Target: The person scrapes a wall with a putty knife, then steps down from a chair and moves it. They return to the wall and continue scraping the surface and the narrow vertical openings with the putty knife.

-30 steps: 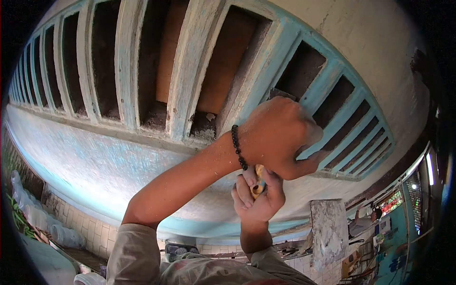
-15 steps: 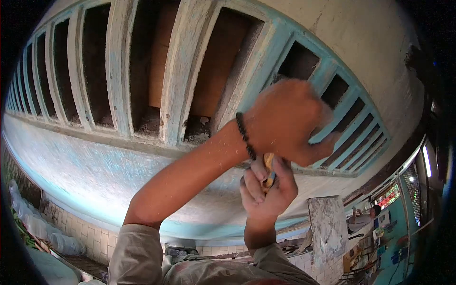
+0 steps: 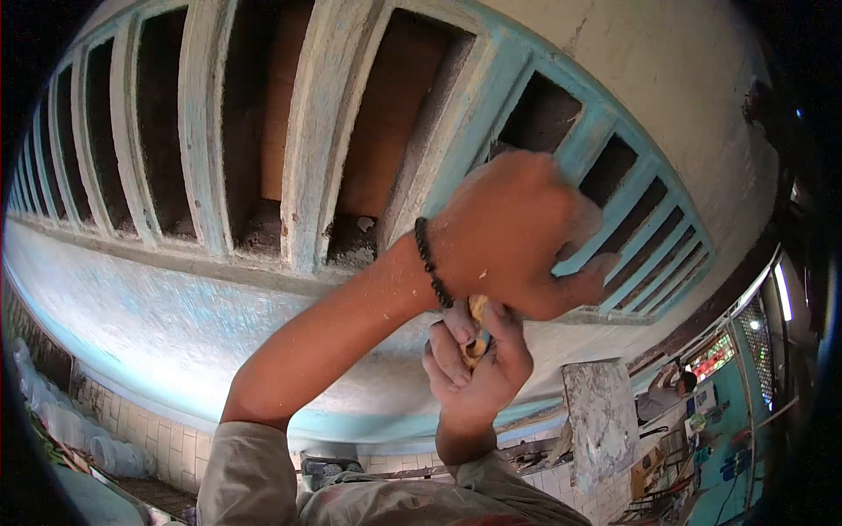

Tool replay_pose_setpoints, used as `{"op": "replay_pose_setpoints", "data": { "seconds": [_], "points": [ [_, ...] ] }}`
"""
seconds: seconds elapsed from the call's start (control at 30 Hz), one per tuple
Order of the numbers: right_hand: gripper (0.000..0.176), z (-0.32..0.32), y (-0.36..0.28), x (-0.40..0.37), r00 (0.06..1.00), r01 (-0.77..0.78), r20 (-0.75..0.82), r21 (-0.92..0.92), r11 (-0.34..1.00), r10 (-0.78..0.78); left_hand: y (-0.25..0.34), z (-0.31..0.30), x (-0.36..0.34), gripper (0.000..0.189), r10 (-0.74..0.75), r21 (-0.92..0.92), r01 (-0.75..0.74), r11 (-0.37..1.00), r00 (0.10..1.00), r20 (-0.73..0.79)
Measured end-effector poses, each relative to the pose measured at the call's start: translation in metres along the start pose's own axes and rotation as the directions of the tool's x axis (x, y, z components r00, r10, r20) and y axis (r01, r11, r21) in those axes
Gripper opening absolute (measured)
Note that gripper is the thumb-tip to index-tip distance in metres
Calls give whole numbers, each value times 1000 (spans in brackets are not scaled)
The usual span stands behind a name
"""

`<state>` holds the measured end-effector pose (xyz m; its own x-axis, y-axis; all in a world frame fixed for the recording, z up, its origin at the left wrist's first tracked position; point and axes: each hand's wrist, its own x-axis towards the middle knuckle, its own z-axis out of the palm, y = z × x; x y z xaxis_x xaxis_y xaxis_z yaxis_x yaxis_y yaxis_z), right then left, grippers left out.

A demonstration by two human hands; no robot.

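Observation:
My left hand [image 3: 504, 232], with a dark beaded bracelet [image 3: 430, 263] at its wrist, reaches across to the window grille [image 3: 303, 131]. Its fingers are curled and face away, so whatever they hold is hidden. Just below it, my right hand [image 3: 482, 359] is closed around a worn, yellowish wooden handle [image 3: 476, 307]. The upper end of that handle disappears behind my left hand, and its tool head cannot be seen. The grille has weathered bars with flaking light-blue and whitish paint. Pale specks dot my left forearm.
Below the grille runs a scuffed white and blue wall [image 3: 219, 316]. A paint-stained board [image 3: 601, 421] stands at right, with a person [image 3: 667, 390] beyond it near cluttered shelves. Clear plastic containers [image 3: 66, 421] lie at lower left on the tiled floor.
Both hands have shifted slightly left in view, staying close together. The grille has also moved a little left as the camera turned. The grip on the handle looks the same.

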<state>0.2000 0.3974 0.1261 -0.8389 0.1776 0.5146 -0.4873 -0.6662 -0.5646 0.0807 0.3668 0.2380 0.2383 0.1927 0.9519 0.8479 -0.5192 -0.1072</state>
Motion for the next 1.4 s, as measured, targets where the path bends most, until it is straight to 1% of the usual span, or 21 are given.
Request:
{"op": "replay_pose_setpoints", "data": {
  "seconds": [0.1,0.13,0.23,0.33,0.43,0.47,0.57,0.63,0.67,0.77,0.8,0.9,0.93,1.03,1.07,1.13,1.17,1.2,1.23,1.33,1.4],
  "points": [
    [17,-5,10,-11,993,-51,-104,28,998,54,8,-2,-12,36,-5,34,6,999,1000,-1],
    [16,-11,13,-13,994,-36,-102,-11,999,35,9,-2,-13,36,1,59,-1,998,1000,-2],
    [14,-1,3,-6,999,47,14,-104,993,-46,7,-2,-4,36,-14,-43,14,999,1000,-11],
    [12,6,2,-2,998,49,-38,-152,987,-55,4,-2,2,37,7,-128,-14,992,998,-57],
    [12,0,16,-9,987,58,-139,-134,989,-77,10,-3,-9,37,-37,-19,37,999,999,-7],
    [12,-3,17,-10,988,49,-141,-116,992,-66,11,-3,-9,37,-50,-19,50,999,999,-7],
    [12,-2,6,-7,990,43,-122,-198,979,-68,11,-4,-4,38,-76,-49,75,996,997,-18],
    [13,1,2,-5,994,35,-99,-189,981,-55,11,-4,1,38,-85,-115,81,990,996,-22],
    [14,2,2,-6,995,30,-92,-183,983,-47,11,-4,-1,38,-79,-92,76,993,997,-21],
    [16,-5,14,-12,990,43,-133,-67,997,-52,12,-3,-9,38,-65,-27,64,998,998,-21],
    [16,-8,14,-11,996,39,-80,-49,998,-43,12,-2,-11,38,-65,-17,64,998,998,-22],
    [13,-1,4,-9,992,24,-122,-160,987,-43,10,-3,-4,39,-52,-67,49,997,998,-35],
    [12,-4,1,-7,997,6,-69,-179,984,-19,10,-3,-1,39,-45,-99,41,994,998,-41],
    [11,-3,11,-8,990,19,-137,-116,993,-35,5,2,-9,38,17,-46,-21,999,997,-74],
    [10,-5,18,-10,988,47,-139,-172,984,-72,7,1,-13,38,-4,-45,1,999,998,-60],
    [9,-12,19,-15,990,45,-124,-181,983,-68,14,-2,-21,38,-46,-39,45,998,999,-24],
    [9,-14,19,-15,991,47,-114,-181,982,-69,13,-3,-18,37,-23,-13,22,1000,999,-37],
    [11,-7,14,-12,983,40,-169,-195,980,-73,13,-3,-13,37,-1,10,2,1000,999,-47],
    [12,-7,8,-5,985,38,-160,-175,984,-66,11,-5,-6,37,28,39,-25,999,998,-57],
    [16,-5,-7,13,992,42,-113,-138,990,-58,3,0,11,36,12,54,-8,999,998,-65],
    [15,-14,-8,10,992,14,-119,-113,993,-27,5,1,7,37,6,94,0,996,998,-64]
  ]
}}
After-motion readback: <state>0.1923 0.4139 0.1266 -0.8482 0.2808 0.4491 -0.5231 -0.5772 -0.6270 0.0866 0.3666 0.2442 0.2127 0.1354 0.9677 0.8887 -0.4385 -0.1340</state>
